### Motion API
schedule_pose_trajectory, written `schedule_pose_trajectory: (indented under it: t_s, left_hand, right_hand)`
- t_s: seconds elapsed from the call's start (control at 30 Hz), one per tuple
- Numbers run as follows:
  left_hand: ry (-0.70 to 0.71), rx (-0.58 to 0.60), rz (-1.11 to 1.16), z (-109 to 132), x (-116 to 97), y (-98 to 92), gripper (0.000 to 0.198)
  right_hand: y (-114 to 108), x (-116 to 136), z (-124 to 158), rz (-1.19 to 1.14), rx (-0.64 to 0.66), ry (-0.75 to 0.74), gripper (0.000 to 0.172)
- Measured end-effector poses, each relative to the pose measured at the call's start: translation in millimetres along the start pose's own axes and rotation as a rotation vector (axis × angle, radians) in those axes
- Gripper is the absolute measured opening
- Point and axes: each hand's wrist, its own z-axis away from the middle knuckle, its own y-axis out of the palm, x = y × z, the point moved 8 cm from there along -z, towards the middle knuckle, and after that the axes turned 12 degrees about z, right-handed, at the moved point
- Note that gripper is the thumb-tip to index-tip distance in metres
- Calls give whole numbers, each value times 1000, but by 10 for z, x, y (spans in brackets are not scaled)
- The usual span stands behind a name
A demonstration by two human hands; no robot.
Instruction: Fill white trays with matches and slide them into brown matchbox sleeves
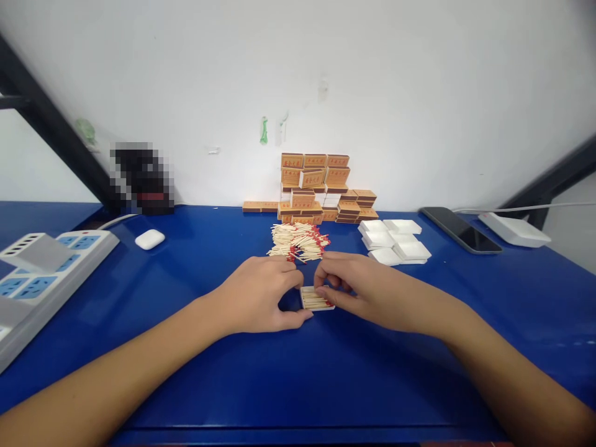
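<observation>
A small white matchbox tray (305, 304) with a row of red-tipped matches (316, 300) in it lies on the blue table before me. My left hand (265, 295) grips the tray's left end, thumb on the near side and forefinger on the far side. Over the tray, the thumb and curled fingers of my right hand (358, 285) are pinched together, touching the matches; whatever is between the fingertips is hidden. Just beyond both hands is a loose heap of matches (298, 239).
Orange matchbox covers (302, 198) are stacked against the wall. White trays (395, 241) are piled at right, near a phone (459, 228) and a white device (512, 228). A power strip (56, 273) and a white earbud case (149, 239) are on the left.
</observation>
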Motion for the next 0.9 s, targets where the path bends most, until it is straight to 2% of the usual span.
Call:
schedule_pose_trajectory:
  t_s: [0.07, 0.23, 0.37, 0.57, 0.73, 0.9]
  left_hand:
    - [-9, 2, 0, -4, 12, 4, 34]
    - [-18, 13, 8, -4, 3, 3, 34]
    - [-25, 13, 7, -5, -16, -14, 33]
    - [3, 1, -3, 1, -25, -20, 35]
    - [-3, 9, 2, 13, -19, -13, 34]
    - [-1, -1, -6, 2, -14, -9, 34]
  right_hand:
    - [-33, -51, -10, 43, -48, 18, 13]
    - [-138, -416, -49, 217, -215, 116, 10]
    - [-80, -576, -93, 256, -220, 131, 12]
    - [43, -629, -179, 202, -148, 122, 14]
    - [31, -543, -125, 144, -66, 109, 21]
    - [-25, -139, -8, 51, -40, 49, 20]
